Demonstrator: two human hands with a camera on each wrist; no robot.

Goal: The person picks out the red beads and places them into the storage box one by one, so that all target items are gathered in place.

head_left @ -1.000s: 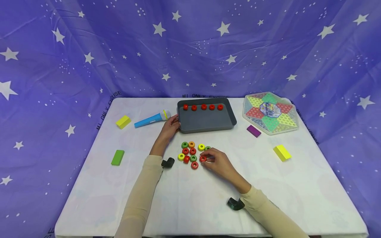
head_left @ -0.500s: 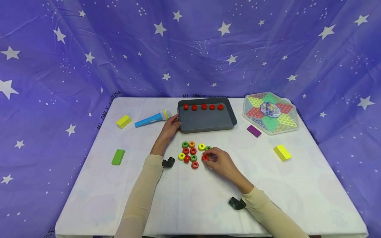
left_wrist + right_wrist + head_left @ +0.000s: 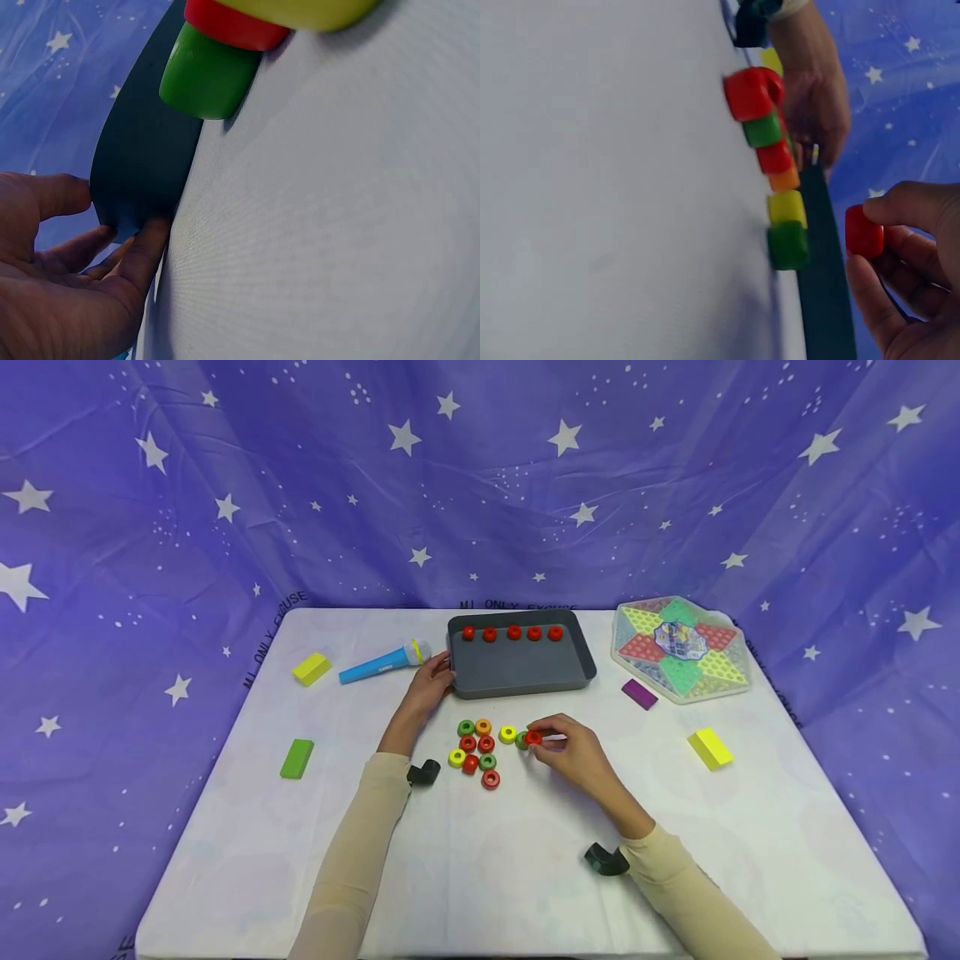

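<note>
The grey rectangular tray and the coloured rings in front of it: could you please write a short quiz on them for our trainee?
1. True or false: the left hand rests on the blue toy microphone.
2. How many small red rings lie in a row inside the grey rectangular tray?
3. What does the right hand pinch? A) a yellow block B) a small red wooden ring C) a purple block

Key
1. False: its fingers touch the tray's corner.
2. Five.
3. B: the small red wooden ring, held just off the loose pile of coloured rings on the white table.
</note>
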